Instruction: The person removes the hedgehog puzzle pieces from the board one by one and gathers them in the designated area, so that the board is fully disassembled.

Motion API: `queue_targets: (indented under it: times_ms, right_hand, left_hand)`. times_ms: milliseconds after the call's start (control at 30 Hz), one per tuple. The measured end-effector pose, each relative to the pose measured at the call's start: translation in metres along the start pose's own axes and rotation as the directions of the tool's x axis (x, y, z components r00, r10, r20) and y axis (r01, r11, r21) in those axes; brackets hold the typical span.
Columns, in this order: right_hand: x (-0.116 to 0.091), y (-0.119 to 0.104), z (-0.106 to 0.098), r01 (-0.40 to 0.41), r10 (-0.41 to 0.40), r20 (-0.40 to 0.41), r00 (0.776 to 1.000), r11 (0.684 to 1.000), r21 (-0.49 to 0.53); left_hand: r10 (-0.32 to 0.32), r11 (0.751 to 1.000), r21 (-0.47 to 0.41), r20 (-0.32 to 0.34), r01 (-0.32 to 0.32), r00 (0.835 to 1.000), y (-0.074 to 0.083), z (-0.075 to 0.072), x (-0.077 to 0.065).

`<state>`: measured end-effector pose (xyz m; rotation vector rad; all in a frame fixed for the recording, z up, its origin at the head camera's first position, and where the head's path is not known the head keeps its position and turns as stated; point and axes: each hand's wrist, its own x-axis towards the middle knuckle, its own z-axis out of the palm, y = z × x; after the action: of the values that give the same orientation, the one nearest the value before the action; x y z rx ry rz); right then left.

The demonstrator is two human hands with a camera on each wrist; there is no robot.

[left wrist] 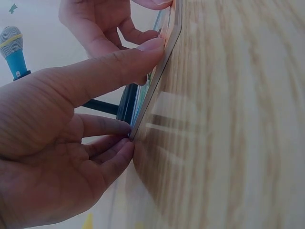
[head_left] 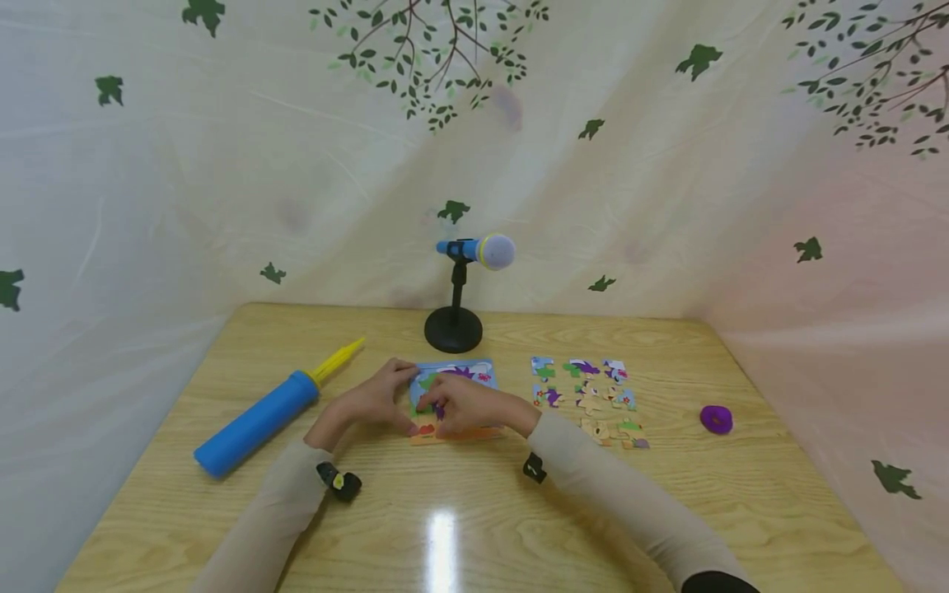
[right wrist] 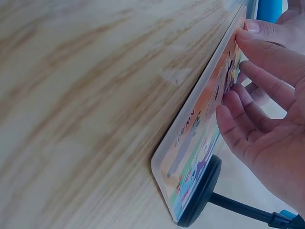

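Observation:
A colourful jigsaw puzzle board (head_left: 455, 367) lies flat on the table, with a printed picture in blue, green, purple and orange. My left hand (head_left: 381, 397) holds its left side, the thumb at the near corner and the fingertips at the far corner. Over the left part of the board, my right hand (head_left: 469, 405) bends its fingers and thumb about a small puzzle piece (right wrist: 234, 74), mostly hidden by the fingers. The board's orange near border (right wrist: 190, 125) shows in the right wrist view. Loose puzzle pieces (head_left: 589, 401) lie spread to the right of the board.
Behind the board stands a blue toy microphone (head_left: 497, 252) on a round black base (head_left: 453, 330). A blue hand pump (head_left: 255, 424) with a yellow nozzle lies at the left. The purple ring (head_left: 716, 419) is on the right. A leaf-printed cloth (head_left: 563, 198) hangs behind the table.

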<state>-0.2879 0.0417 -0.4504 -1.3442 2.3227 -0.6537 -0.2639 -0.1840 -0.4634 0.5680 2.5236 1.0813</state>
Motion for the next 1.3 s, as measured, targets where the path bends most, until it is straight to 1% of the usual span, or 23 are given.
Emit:
queue_targets:
  times_ms: [233,500,600,667,900,1033,1300]
  right_hand:
    - [-0.0010,-0.0012,0.0015,-0.015,0.015,0.000,1.000,1.000,0.024]
    - [-0.0024,-0.0030,0.0017,0.021,-0.021,-0.006,1.000,1.000,0.010]
    - [-0.0036,-0.0039,0.0011,0.020,-0.020,0.000,1.000,1.000,0.009]
    - [-0.0039,-0.0043,0.0014,0.016,-0.016,0.009,1.000,1.000,0.010]
    - [-0.0044,-0.0046,0.0012,-0.002,0.001,0.034,0.999,1.000,0.016]
    - [-0.0035,-0.0032,0.0023,-0.001,0.000,0.032,1.000,1.000,0.023]
    - [-0.0058,-0.0035,0.0024,0.016,-0.016,0.012,1.000,1.000,-0.016]
  left_hand:
    - [0.001,1.000,0.000,0.001,-0.001,1.000,0.0013,0.0003,-0.0006]
    - [0.016,1.000,0.004,-0.006,-0.016,1.000,0.0019,0.0030,-0.0005]
    - [0.015,1.000,0.010,-0.008,-0.015,1.000,0.0022,0.0039,-0.0006]
    - [0.004,1.000,0.007,-0.008,-0.004,1.000,0.0021,0.0042,-0.0008]
    - [0.007,1.000,0.018,-0.013,-0.007,1.000,0.0007,0.0055,-0.0002]
    - [0.011,1.000,0.019,-0.017,-0.011,1.000,0.0002,0.0053,-0.0003]
    - [-0.009,1.000,0.007,-0.016,0.010,1.000,0.0004,0.0050,0.0002]
